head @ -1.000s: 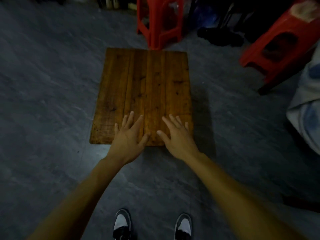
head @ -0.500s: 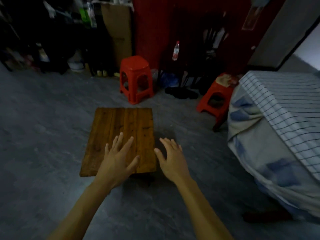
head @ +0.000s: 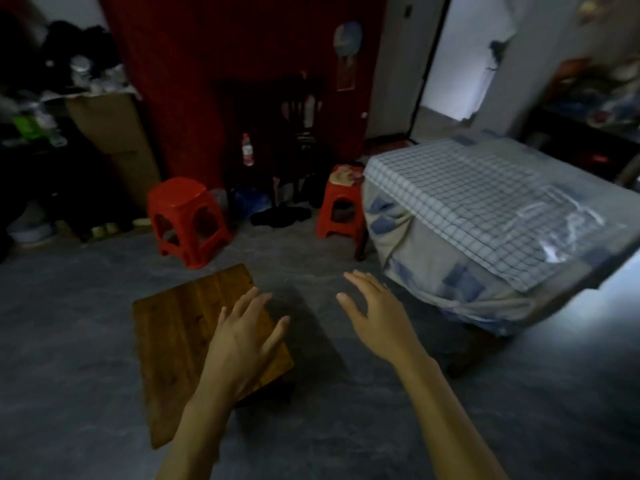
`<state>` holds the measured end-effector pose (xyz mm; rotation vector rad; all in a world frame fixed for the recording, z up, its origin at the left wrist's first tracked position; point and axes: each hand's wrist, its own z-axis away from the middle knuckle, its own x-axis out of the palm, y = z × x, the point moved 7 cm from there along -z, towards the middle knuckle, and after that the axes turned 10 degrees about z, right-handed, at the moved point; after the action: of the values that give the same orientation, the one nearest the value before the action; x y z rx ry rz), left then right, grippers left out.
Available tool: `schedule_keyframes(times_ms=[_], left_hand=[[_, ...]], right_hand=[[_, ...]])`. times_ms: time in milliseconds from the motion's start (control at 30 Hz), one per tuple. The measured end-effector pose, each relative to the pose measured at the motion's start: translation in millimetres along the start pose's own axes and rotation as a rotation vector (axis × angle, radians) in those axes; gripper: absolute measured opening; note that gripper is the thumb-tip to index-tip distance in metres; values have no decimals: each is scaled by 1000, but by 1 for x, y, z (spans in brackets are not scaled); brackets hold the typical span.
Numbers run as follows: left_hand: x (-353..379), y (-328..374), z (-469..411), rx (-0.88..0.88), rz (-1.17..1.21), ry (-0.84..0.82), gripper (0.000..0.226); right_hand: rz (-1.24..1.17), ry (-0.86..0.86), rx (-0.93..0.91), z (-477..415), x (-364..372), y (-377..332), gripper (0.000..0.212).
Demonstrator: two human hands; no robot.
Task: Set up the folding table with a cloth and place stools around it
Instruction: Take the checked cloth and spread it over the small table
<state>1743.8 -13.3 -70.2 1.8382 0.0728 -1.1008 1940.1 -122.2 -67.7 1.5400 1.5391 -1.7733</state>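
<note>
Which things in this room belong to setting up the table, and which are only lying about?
For the job: wooden table; left red stool; right red stool; checked cloth, perhaps the one to spread.
Lying about: plastic bottle; cardboard box; dark clothes on the floor.

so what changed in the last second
Both hands lifted off the wooden table: the left hand hovers over it, the right hand has swung out right, over the floor. Both remain open, empty. The table stays bare; the red stool behind it hasn't moved.
</note>
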Motion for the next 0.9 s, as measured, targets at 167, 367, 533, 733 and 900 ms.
schedule_keyframes(times_ms=[167,367,533,733,900], left_hand=[[-7,40,-16,134,31,-69,65],[23,103,-30,246,109,-162,65],[71,152,-41,317,188,-239,58],[145,228,-64,436,187,-277,57],[209,290,-91,485,97,-292,56]], right_hand=[[69,152,115,33,-51,11,53],[135,297,235,78,-100,41,62],[122,348,346,105,-138,87,61],[68,391,391,113,-179,168,44],[3,394,370,104,-217,237,42]])
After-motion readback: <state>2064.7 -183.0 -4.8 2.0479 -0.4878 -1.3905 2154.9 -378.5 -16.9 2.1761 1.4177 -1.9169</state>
